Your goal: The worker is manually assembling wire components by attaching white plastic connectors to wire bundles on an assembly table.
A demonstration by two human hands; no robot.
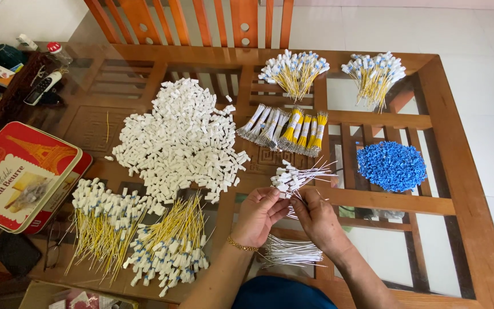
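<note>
My left hand [260, 213] and my right hand [314, 216] meet near the table's front, both pinching a small bunch of thin white wires with white plastic end pieces [293, 178]. The wires fan out to the right above my fingers. A loose bundle of bare white wires [290, 252] lies just below my hands. A big heap of small white plastic pieces [181, 140] spreads to the upper left of my hands. A pile of small blue plastic pieces [391, 165] lies to the right.
Finished yellow wires with white and blue ends lie in piles at front left [138, 234] and at the back [294, 71] [374, 74]. Taped wire bundles [284, 127] sit mid-table. A red biscuit tin [21, 174] rests at the left, a wooden chair [201, 23] behind the glass-topped wooden table [458, 171].
</note>
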